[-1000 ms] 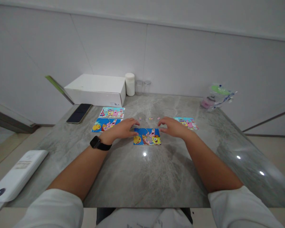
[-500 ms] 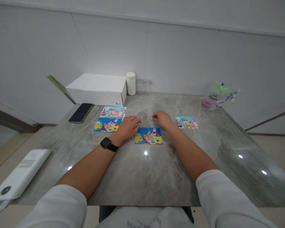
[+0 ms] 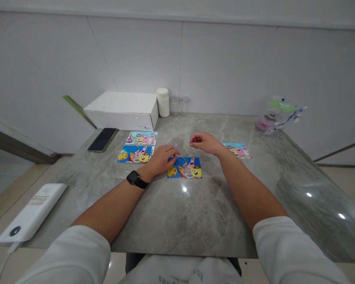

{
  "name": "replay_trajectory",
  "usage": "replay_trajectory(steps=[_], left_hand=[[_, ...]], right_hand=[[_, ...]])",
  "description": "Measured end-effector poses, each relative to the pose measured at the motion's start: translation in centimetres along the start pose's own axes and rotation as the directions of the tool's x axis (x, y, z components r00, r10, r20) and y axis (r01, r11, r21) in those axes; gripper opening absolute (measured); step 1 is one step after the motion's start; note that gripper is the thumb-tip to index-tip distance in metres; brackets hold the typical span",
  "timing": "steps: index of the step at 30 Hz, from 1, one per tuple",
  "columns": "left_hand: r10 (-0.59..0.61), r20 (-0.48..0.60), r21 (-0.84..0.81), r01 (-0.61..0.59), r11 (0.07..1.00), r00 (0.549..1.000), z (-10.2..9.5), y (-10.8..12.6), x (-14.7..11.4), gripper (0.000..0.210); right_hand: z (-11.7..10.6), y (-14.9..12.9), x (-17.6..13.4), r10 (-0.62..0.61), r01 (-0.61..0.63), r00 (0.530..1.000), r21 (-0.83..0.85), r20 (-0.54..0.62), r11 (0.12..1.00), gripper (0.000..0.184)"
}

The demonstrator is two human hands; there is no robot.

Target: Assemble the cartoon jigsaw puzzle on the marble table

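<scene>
A small jigsaw puzzle (image 3: 196, 162) with a cartoon picture on blue lies on the table, a grey gap near its middle. My left hand (image 3: 163, 157) rests palm down at its upper left corner, fingers stretched out. Beyond the puzzle, my right hand (image 3: 206, 142) hovers with fingers curled towards the thumb; whether anything is between them is too small to make out. Just left of its fingertips is a tiny yellow piece (image 3: 187, 144). Another tiny pinkish piece (image 3: 176, 145) lies past my left fingertips.
Two picture cards, a light one (image 3: 141, 137) and a blue one (image 3: 135, 154), lie left; another picture card (image 3: 239, 150) lies right, partly behind my forearm. Around stand a phone (image 3: 103, 139), white box (image 3: 121, 104), white bottle (image 3: 163, 103), clear cups (image 3: 184, 107), plastic bag (image 3: 279, 114) and white power bank (image 3: 32, 213).
My right hand has lifted slightly and turned, its fingers showing more from the side. My left fingers have slid a little to the right, over the puzzle's upper left corner.
</scene>
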State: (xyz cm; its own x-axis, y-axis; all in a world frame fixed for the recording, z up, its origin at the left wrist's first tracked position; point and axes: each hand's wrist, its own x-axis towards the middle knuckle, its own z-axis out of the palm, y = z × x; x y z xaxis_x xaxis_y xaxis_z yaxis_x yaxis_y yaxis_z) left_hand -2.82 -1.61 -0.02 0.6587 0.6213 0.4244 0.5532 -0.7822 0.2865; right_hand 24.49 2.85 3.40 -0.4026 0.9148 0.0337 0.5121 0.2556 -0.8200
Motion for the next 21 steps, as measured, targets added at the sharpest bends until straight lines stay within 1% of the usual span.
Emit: replay_trajectory(steps=[2, 4, 7, 9, 12, 16, 18, 21], left_hand=[[0.020, -0.006, -0.011, -0.020, 1.000, 1.000, 0.0, 0.0, 0.0, 0.018], [0.036, -0.008, -0.024, -0.036, 0.999, 0.999, 0.0, 0.0, 0.0, 0.019], [0.054, 0.011, -0.039, -0.053, 0.998, 0.998, -0.1, 0.0, 0.0, 0.020], [0.073, 0.023, -0.043, -0.072, 0.996, 0.997, -0.1, 0.0, 0.0, 0.021], [0.116, 0.036, -0.048, -0.114, 0.992, 0.993, 0.0, 0.0, 0.0, 0.022], [0.145, 0.098, -0.056, -0.140, 0.989, 0.985, 0.1, 0.5, 0.1, 0.022], [0.149, 0.145, -0.070, -0.140, 0.988, 0.978, 0.1, 1.0, 0.1, 0.022], [0.152, 0.205, -0.096, -0.135, 0.986, 0.967, 0.0, 2.1, 0.0, 0.024]], right_hand=[[-0.3, -0.8, -0.4, -0.018, 0.017, 1.000, 0.085, 0.020, 0.996, 0.021], [-0.5, -1.6, -0.7, -0.026, 0.024, 0.999, 0.060, 0.026, 0.998, 0.019], [-0.5, -2.6, -1.2, -0.025, 0.026, 1.000, -0.139, 0.009, 0.990, 0.013], [-0.3, -3.1, -1.5, -0.013, 0.020, 1.000, -0.264, 0.028, 0.964, 0.012], [0.2, -3.7, -2.0, 0.028, 0.025, 0.990, -0.359, 0.141, 0.933, 0.013], [1.0, -4.3, -2.6, 0.087, 0.064, 0.942, -0.429, 0.323, 0.901, 0.021], [1.4, -4.5, -2.8, 0.112, 0.082, 0.918, -0.460, 0.380, 0.884, 0.022], [2.0, -4.8, -3.0, 0.149, 0.103, 0.889, -0.505, 0.433, 0.857, 0.024]])
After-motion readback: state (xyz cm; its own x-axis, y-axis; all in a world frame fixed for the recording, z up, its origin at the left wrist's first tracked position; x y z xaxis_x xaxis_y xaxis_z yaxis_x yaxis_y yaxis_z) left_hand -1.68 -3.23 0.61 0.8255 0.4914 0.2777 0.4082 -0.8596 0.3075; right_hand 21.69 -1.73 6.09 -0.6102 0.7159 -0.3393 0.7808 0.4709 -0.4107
